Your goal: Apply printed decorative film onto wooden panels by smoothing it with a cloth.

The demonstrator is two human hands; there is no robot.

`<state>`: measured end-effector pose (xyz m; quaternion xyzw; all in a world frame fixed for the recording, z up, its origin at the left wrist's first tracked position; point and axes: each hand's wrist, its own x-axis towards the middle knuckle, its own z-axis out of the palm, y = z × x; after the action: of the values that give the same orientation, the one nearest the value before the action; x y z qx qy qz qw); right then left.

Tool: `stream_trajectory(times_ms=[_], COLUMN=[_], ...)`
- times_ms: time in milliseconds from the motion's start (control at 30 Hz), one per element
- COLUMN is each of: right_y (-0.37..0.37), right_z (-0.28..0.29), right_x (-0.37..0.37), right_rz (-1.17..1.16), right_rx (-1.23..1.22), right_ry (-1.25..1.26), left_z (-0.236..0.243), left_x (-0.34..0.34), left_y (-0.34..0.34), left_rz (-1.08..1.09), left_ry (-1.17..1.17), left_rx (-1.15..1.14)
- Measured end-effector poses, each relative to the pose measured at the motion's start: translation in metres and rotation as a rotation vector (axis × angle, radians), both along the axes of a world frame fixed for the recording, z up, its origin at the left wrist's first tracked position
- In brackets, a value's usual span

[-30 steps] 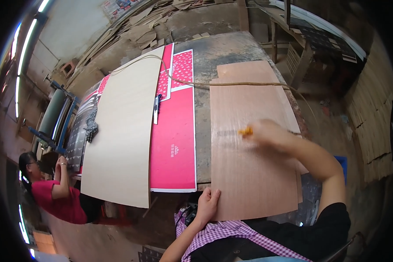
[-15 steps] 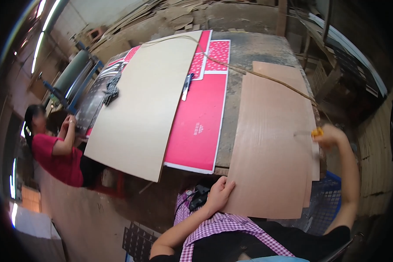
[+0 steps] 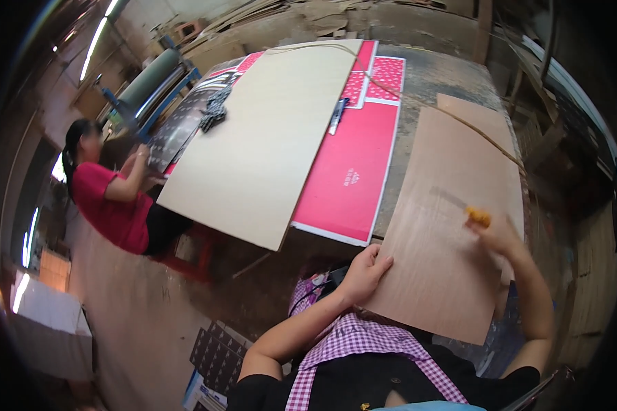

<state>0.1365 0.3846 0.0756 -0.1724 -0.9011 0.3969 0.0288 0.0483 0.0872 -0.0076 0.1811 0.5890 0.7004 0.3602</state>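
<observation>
A thin, light-brown wood veneer sheet point(image 3: 452, 154) lies lengthwise before me on the right of the table, its near end jutting over the edge. Part of another sheet shows beneath it at the far end. My left hand point(image 3: 367, 274) grips its near left corner, thumb on top. Over the sheet's right half is my right hand point(image 3: 499, 236), closed round the yellow handle of a scraper point(image 3: 478, 216). Its flat grey blade points left and away from me, smeared by motion; I cannot tell whether it touches the wood.
To the left, a large cream board point(image 3: 267, 137) covers part of several pink printed sheets point(image 3: 356, 171). A blue cutter knife point(image 3: 337, 116) and a dark patterned cloth point(image 3: 214, 111) lie there. A cord point(image 3: 466, 123) crosses the veneer. A co-worker point(image 3: 116, 192) sits at the left near a roller machine point(image 3: 151, 85).
My right hand has swung left with the scraper, from beyond the sheet's right edge to over its surface. My left hand keeps its corner grip. The whole view has shifted.
</observation>
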Motion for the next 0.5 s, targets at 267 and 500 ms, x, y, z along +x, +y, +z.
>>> stream_trajectory(times_ms=[267, 500], right_y=[0.133, 0.086], right_z=[-0.052, -0.08], right_x=[-0.04, -0.059], right_rz=[-0.344, -0.181], right_rx=[0.537, 0.775], right_ry=[0.185, 0.137], left_z=[0.06, 0.068], left_x=[-0.022, -0.035], left_y=[-0.09, -0.169], left_rz=[0.05, 0.425], left_ry=[-0.019, 0.129], left_rx=[0.065, 0.17])
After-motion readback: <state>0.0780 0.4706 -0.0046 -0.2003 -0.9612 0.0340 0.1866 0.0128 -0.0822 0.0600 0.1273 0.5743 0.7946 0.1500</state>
